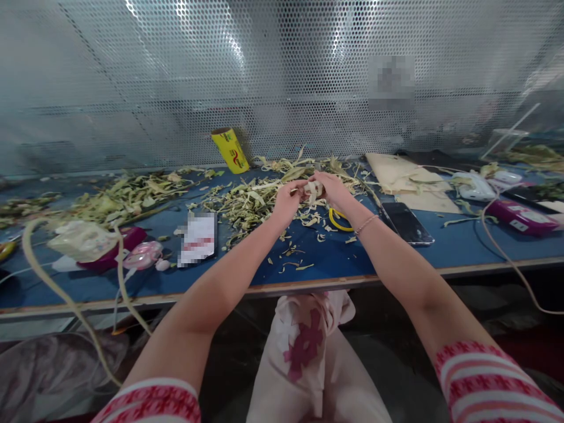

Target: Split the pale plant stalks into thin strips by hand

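My left hand (288, 198) and my right hand (332, 189) meet above the middle of the blue table. Their fingers are closed around a pale, curled dried leaf (314, 191), partly hidden by the fingers. Under and to the left of them lies a loose pile of dried greenish-yellow leaves (253, 202). Small leaf scraps (293, 252) are scattered toward the front edge. Close below my right wrist is a yellow ring-shaped thing (338, 220), partly covered; its kind I cannot make out.
A yellow tube (232, 151) leans by the perforated metal wall (286, 70). Phones (408, 223) lie on both sides. Purple devices (522, 216), a brown paper sheet (388, 173) and a pale hose (66, 294) lie farther out. More leaves (127, 197) cover the left.
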`<state>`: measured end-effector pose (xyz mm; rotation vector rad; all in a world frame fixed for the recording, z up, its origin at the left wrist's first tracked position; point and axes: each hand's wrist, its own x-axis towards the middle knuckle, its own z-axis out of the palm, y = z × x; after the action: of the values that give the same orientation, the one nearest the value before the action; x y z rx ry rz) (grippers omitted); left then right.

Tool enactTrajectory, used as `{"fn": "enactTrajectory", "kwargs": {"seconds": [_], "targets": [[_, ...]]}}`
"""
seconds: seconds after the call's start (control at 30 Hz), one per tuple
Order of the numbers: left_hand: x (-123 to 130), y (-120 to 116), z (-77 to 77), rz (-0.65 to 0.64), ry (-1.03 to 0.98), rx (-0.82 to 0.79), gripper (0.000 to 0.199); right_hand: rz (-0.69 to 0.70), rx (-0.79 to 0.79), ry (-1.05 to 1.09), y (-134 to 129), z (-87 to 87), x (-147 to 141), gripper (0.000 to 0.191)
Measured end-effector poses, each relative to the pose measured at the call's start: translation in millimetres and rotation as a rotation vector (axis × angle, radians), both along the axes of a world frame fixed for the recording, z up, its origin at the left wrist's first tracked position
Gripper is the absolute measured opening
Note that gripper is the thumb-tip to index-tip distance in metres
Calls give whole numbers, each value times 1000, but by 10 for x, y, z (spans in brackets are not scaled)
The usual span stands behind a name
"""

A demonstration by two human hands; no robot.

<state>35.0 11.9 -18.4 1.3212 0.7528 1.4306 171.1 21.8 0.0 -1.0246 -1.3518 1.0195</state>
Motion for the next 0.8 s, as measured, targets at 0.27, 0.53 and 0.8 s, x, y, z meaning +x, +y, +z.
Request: {"fn": "enactTrajectory", "kwargs": {"seconds": [0.27,0.53,0.8], "targets": [[60,-105,64,-42,-103,-217,18,-162,262,-213,17,-42,4,50],[81,-140,110,-105,-217,-361,39,-271,437,-359,-168,71,-17,53],[77,-193,136,-153,-189,-490,34,-294,459,-348,-186,29,-35,51]]}}
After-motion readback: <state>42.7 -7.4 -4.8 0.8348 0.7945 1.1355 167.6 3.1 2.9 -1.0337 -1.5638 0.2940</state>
